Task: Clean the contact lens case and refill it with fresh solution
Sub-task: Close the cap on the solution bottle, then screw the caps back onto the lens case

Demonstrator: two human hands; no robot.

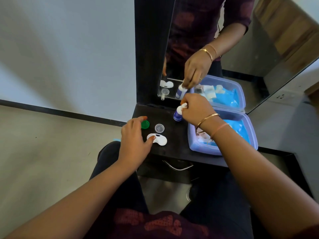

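Left hand (136, 135) lies low over the black table (176, 135), fingers spread and loose, gripping nothing. Its thumb tip rests on the left well of the white contact lens case (159, 139); its fingertips are at the green cap (145, 124). The case lies flat, both wells uncapped, just right of the left hand. A clear cap (159, 128) sits just beyond the case, beside the green cap. Right hand (195, 109) pinches the white top of the solution bottle (177, 116), which stands tilted on the table. Under the right wrist is an open plastic box (202, 149) with blue contents. A mirror (189, 23) is beyond both hands.
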